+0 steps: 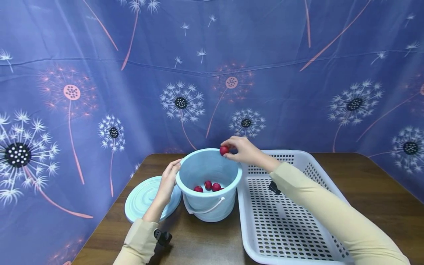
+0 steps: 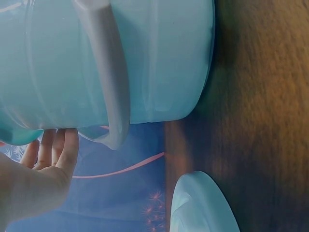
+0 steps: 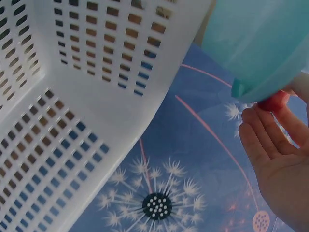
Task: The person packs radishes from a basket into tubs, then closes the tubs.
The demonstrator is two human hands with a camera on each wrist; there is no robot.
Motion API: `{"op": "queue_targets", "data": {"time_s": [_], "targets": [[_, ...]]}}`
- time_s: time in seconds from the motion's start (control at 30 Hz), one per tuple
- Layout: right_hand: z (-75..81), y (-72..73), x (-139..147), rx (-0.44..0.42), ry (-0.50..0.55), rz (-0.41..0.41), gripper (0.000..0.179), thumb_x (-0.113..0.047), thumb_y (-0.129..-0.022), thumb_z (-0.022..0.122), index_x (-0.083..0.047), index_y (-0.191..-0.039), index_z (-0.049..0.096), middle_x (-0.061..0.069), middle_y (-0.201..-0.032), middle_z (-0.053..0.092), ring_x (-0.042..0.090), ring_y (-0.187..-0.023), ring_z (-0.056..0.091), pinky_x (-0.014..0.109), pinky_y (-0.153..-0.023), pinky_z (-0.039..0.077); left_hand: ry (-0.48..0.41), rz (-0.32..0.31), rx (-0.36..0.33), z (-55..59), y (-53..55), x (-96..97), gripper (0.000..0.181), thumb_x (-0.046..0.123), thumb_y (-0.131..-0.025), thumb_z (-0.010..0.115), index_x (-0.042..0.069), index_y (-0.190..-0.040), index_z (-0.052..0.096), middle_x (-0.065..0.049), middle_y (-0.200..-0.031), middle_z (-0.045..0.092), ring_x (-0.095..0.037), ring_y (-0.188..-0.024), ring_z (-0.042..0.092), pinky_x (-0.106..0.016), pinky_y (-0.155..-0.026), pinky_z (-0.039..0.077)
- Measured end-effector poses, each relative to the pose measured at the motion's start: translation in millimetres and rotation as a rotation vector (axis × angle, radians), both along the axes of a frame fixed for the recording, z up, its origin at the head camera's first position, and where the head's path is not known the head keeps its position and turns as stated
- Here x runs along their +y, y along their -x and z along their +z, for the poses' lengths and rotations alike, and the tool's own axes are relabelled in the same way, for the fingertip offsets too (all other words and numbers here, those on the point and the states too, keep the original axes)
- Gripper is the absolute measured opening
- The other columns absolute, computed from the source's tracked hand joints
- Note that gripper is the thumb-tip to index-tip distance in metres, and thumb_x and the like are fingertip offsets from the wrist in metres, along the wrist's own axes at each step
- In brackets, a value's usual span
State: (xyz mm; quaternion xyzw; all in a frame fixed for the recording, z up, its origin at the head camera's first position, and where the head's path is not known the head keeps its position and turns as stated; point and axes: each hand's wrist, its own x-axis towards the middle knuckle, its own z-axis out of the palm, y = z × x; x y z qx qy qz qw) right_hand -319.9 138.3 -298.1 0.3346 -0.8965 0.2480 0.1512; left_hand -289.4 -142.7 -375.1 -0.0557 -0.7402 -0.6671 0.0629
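A light blue bucket [image 1: 208,202] stands upright on the table, its white handle [image 1: 207,210] hanging at the front. Several small round red things, like radishes [image 1: 216,187], lie on its bottom. My right hand [image 1: 243,149] pinches another radish-like thing [image 1: 224,150] between thumb and fingers at the bucket's back right rim; in the right wrist view, the rim partly covers this thing [image 3: 275,101]. Against the bucket's left side, my left hand [image 1: 169,180] rests its fingers just below the rim. Those fingers [image 2: 70,147] touch the outer wall in the left wrist view; the thumb is mostly hidden.
A white perforated basket [image 1: 243,221] sits right of the bucket, beneath my right forearm. Left of the bucket, a round light blue lid [image 1: 139,200] lies on the brown wooden table [image 1: 202,243]. A blue cloth with dandelion prints [image 1: 281,92] hangs behind.
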Motion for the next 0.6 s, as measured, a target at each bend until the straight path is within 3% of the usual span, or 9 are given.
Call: {"op": "queue_targets", "data": {"time_s": [0.2,0.37,0.6], "targets": [[-2.8,1.5,-11.3,-0.012,0.009,0.037,0.035,-0.014,-0.083,0.071,-0.004,-0.115,0.064,0.006,-0.099,0.063,0.017,-0.089,0.06,0.034,-0.078,0.051,-0.001,-0.004,0.006,-1.3,0.7,-0.7,0.041,0.033,-0.099,0.04,0.012,-0.132,0.049,-0.009,-0.137,0.05,-0.025,-0.121,0.05,-0.044,-0.096,0.043],[-2.5,1.8,-19.6,-0.02,0.024,0.075,0.034,-0.014,-0.083,0.07,-0.002,-0.114,0.064,0.007,-0.097,0.063,0.022,-0.09,0.061,0.037,-0.079,0.052,-0.008,-0.006,0.01,-1.9,1.8,-0.7,0.041,0.034,-0.099,0.041,0.012,-0.132,0.05,-0.008,-0.136,0.051,-0.024,-0.121,0.05,-0.043,-0.096,0.043],[-4.1,3.9,-30.6,-0.03,0.006,0.1,0.035,-0.015,-0.084,0.07,-0.002,-0.115,0.064,0.006,-0.097,0.063,0.023,-0.092,0.062,0.033,-0.081,0.052,-0.012,-0.008,0.016,-1.5,1.1,0.0,0.04,0.034,-0.099,0.041,0.012,-0.131,0.051,-0.008,-0.136,0.051,-0.024,-0.121,0.05,-0.043,-0.096,0.043]]}}
